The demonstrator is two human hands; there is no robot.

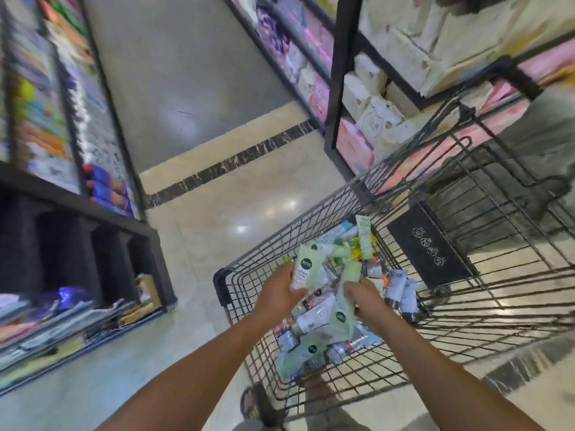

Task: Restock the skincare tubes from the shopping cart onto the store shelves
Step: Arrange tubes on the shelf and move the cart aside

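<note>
A black wire shopping cart (485, 231) stands in front of me with a heap of skincare tubes (348, 244) in its basket, pale green, white and silver. My left hand (278, 290) is inside the cart and grips a pale green tube (303, 269) with a dark round logo, held upright above the heap. My right hand (368, 298) is beside it and grips another pale green tube (345, 309), which points down toward me. Both forearms reach in over the cart's near-left rim.
Dark store shelves (102, 213) with colourful packs run along the left; their lowest part holds flat stacked goods. On the right, black shelving (336, 98) carries pink and cream tissue packs. A glossy tiled aisle floor (249, 188) lies between. My sandalled foot (253, 402) shows under the cart.
</note>
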